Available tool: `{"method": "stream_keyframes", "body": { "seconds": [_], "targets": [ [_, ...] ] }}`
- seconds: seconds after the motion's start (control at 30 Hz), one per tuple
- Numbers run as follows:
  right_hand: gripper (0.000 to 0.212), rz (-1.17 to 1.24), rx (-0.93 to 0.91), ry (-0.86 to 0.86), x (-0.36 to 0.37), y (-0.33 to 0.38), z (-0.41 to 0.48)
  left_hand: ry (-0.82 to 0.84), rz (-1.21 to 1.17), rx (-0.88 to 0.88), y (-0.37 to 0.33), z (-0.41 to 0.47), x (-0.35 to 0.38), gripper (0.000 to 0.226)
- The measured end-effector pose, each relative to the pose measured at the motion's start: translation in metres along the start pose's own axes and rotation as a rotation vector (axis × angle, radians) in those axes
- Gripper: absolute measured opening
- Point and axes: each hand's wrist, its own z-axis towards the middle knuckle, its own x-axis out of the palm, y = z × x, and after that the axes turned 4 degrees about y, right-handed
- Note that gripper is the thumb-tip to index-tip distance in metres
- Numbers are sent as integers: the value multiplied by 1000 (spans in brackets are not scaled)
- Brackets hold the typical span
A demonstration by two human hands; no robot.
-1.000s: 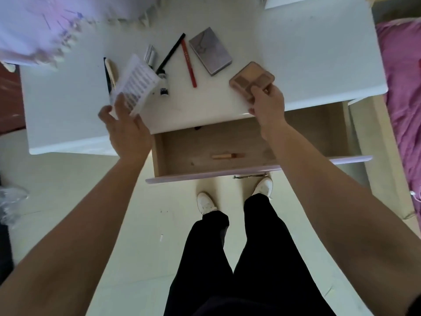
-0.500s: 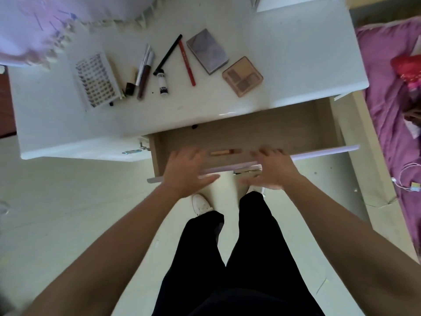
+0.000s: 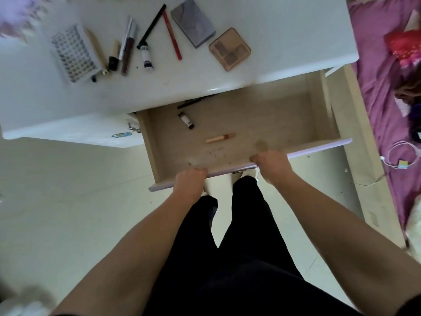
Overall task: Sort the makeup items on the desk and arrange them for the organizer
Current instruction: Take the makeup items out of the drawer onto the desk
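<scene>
At drawer front (image 3: 319, 148), left hand (image 3: 188, 182), right hand (image 3: 272, 166) gripping, pulled farther out

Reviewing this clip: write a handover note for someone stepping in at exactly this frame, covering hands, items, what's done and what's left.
Hands: left hand and right hand both grip the drawer front; the drawer is open.
In the drawer: peach lipstick, small dark-capped tube, dark pencil at the back.
On the desk: lash tray, dark tube, white tube, black pencil, red pencil, grey palette, tan palette.
Done: desk items lie in a rough row.
Left: probably bring out the drawer items and group everything by type. No organizer in view.
</scene>
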Motion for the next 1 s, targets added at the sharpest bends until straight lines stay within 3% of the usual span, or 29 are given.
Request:
{"method": "stream_keyframes", "body": {
  "seconds": [0.23,0.4,0.57,0.63,0.7,0.77,0.87,1.0],
  "targets": [
    [26,-94,-57,11,26,0,10,10,39,37,4,12,18,24],
    [31,-42,-69,44,20,-5,15,34,27,34,11,14,12,23],
    [43,89,-53,223,0,-13,25,84,14,42,14,17,4,23],
    [59,139,-69,356,-10,-14,29,89,-9,39,18,18,3,22],
    [73,342,-70,457,-20,-8,33,85,-48,3,22,16,0,22],
    [69,507,-75,376,-22,4,44,55,-81,-45,28,15,-1,29],
    [55,389,-142,190,-19,23,70,29,-134,-87,34,12,3,41],
    [53,250,-254,306,-11,52,95,17,-220,-119,40,12,12,69]
  ]
}}
